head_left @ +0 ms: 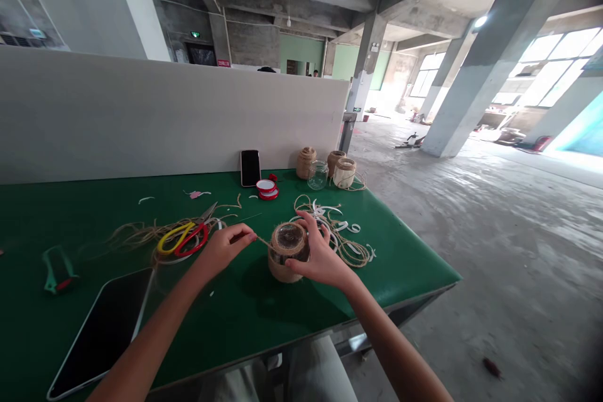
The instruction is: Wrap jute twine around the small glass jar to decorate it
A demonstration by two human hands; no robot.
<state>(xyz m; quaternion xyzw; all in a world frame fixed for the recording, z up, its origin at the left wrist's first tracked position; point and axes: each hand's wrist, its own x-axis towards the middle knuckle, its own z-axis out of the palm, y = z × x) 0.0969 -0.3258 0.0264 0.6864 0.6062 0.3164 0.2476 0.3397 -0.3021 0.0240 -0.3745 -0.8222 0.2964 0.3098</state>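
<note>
The twine-wrapped jar (288, 257) stands upright on the green bench top (405, 270), its long axis vertical and its dark, twine-ringed top facing up. The right hand (320, 257) is the nearer hand: it grips the jar from the right side, with the fingers curved over the top edge. The left hand (226, 248) is apart from the jar, just to its left. Its thumb and fingers are closed in a pinch on a strand of jute twine (262, 241), which runs rightward to the jar's rim.

Behind the right hand lie looped jute twine (339, 242) and white strips (330, 217). Left of the left hand are scissors with yellow and red handles (183, 239), set on a loose tangle of twine. Bare bench top extends from the jar toward the near edge. The bench's right edge lies to the jar's right, beyond the twine. A tablet (101, 333) lies at lower left. Along the far edge stand a smartphone (250, 168), a red-and-white lid (266, 188) and a glass jar (318, 174).
</note>
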